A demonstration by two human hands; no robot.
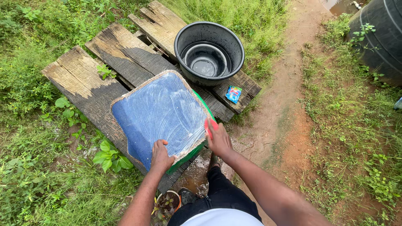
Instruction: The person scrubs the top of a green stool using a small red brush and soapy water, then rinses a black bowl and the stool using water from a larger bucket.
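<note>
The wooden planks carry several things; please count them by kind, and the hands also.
Blue soapy mat: 1
Green basin under the mat, mostly hidden: 1
Black basins: 2, a large black basin with a smaller black basin inside
Small blue sachet: 1
Hands: 2, left hand on the mat edge, right hand on a red object
Red object: 1
Total: 8

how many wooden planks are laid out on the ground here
3, side by side: one far plank under the black basin, a middle plank, and a near plank beneath the soapy blue mat. More may be hidden.
</note>
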